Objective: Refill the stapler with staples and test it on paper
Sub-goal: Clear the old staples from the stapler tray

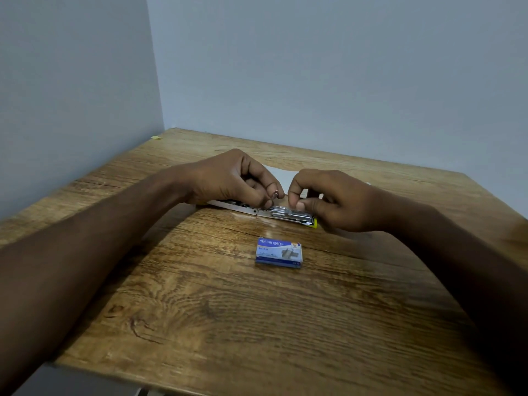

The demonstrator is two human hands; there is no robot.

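A stapler [274, 212] lies swung fully open and flat on the wooden table [228, 295], its metal channel facing up and a yellow end at the right. My left hand [231, 178] rests over the stapler's left half, thumb and forefinger pinching a small metal part above the hinge. My right hand [328, 200] pinches down on the channel near the yellow end; whether staples are between its fingertips is not visible. A blue staple box [278, 252] lies shut, nearer to me than the stapler. White paper [281, 175] lies behind both hands, mostly hidden.
The table stands in a corner between two grey-blue walls, one at the left and one behind. A small yellow scrap [157, 137] lies at the far left corner. The table's near edge runs across the bottom of the view.
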